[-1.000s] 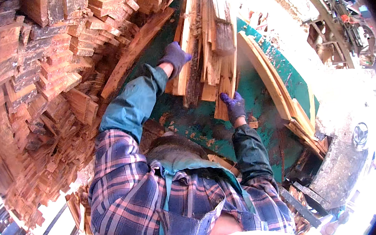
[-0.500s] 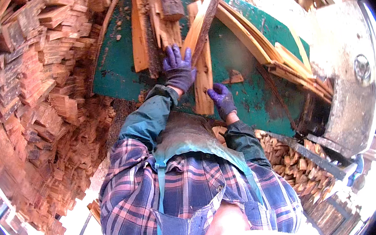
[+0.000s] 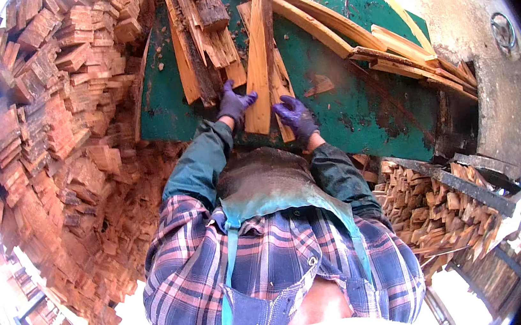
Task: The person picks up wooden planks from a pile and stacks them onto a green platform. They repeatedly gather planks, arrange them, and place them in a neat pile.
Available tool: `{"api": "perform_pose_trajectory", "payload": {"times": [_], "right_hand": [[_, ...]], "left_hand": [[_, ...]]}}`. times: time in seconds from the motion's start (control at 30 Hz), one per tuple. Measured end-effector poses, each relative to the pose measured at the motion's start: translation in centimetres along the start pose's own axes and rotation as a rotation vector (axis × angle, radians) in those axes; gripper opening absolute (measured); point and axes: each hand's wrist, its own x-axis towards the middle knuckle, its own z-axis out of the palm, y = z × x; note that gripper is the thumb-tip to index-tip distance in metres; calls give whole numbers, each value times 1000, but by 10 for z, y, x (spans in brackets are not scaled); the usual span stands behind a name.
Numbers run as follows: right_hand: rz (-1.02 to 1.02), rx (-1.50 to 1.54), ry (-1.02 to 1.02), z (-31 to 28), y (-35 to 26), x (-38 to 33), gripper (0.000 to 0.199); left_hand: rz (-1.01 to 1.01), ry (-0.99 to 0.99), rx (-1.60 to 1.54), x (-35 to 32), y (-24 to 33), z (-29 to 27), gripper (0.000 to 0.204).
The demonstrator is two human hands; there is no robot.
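You hold one long wood slat [image 3: 261, 53] on the green table [image 3: 357, 106]. It lies straight away from you, and its near end sits between your two hands. Your left hand [image 3: 234, 103], in a purple glove, is wrapped around the slat's near end from the left side, fingers curled on the wood. Your right hand [image 3: 294, 117], also in a purple glove, lies with fingers spread on a second, shorter strip [image 3: 281, 99] just to the right of the slat. Whether it grips that strip, you cannot tell.

Left of the slat, a bunch of rough wood pieces [image 3: 201, 41] lies on the table, too mixed up to count. To the right, a few long curved boards [image 3: 388, 45] lean along the table's far edge.

One big heap of cut wood blocks [image 3: 56, 121] rises on your left. One smaller stack of blocks [image 3: 433, 207] sits low on your right.
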Motion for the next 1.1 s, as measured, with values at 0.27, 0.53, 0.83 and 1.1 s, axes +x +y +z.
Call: {"api": "perform_pose_trajectory", "payload": {"times": [0.27, 0.53, 0.83, 1.1], "right_hand": [[302, 270, -235, 3, -32, -14, 66], [-105, 339, 369, -32, -39, -184, 52], [-800, 1024, 617, -381, -103, -382, 24], [-477, 594, 700, -467, -103, -321, 34]], "left_hand": [[92, -717, -344, -53, 77, -34, 49], [450, -1181, -127, -127, 170, 44, 37], [1310, -369, 520, -20, 248, 221, 43], [539, -555, 967, 84, 188, 268, 39]]}}
